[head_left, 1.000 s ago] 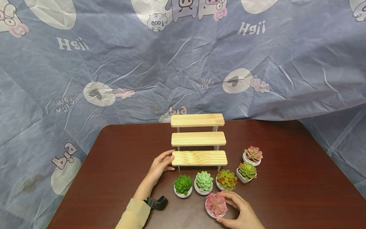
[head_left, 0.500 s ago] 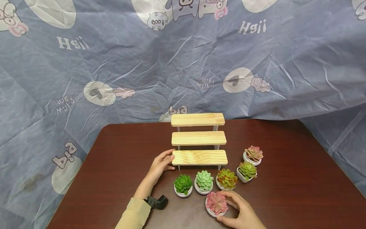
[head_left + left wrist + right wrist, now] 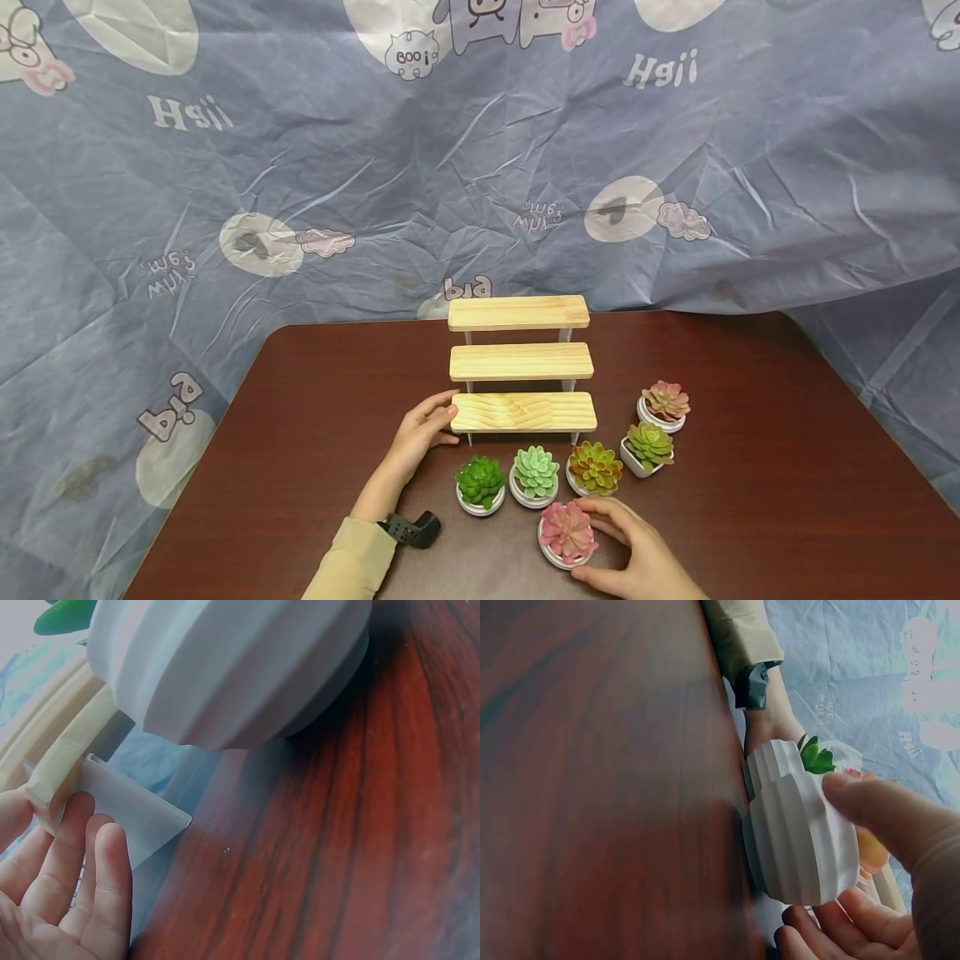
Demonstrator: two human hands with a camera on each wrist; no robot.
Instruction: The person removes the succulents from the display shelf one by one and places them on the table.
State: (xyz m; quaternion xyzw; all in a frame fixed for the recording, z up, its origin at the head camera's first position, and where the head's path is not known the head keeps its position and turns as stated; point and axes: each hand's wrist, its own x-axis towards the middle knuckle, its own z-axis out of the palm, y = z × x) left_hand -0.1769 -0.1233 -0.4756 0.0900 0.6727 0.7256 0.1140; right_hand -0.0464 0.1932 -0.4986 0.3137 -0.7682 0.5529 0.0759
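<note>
In the head view, my right hand (image 3: 637,554) holds a pink succulent in a white pot (image 3: 567,535), thumb on the near side and fingers on the far side. The right wrist view shows the thumb at the rim of its ribbed white pot (image 3: 802,840), the fingers curved at the other side. My left hand (image 3: 422,429) grips the left end of the lowest step of a three-tier wooden display stand (image 3: 525,412). Seen from the left wrist, the fingers lie against the board's end, beside a clear support panel (image 3: 131,814).
A dark green succulent (image 3: 480,483), a pale green one (image 3: 535,475) and an orange-green one (image 3: 595,469) line the stand's front. To the right are a green succulent in a square pot (image 3: 648,448) and a pinkish one (image 3: 664,405). A patterned cloth (image 3: 375,167) hangs behind the table (image 3: 750,467).
My right hand has shifted very slightly right at the pink succulent's pot, which stays in place. The left hand and the stand have not visibly moved.
</note>
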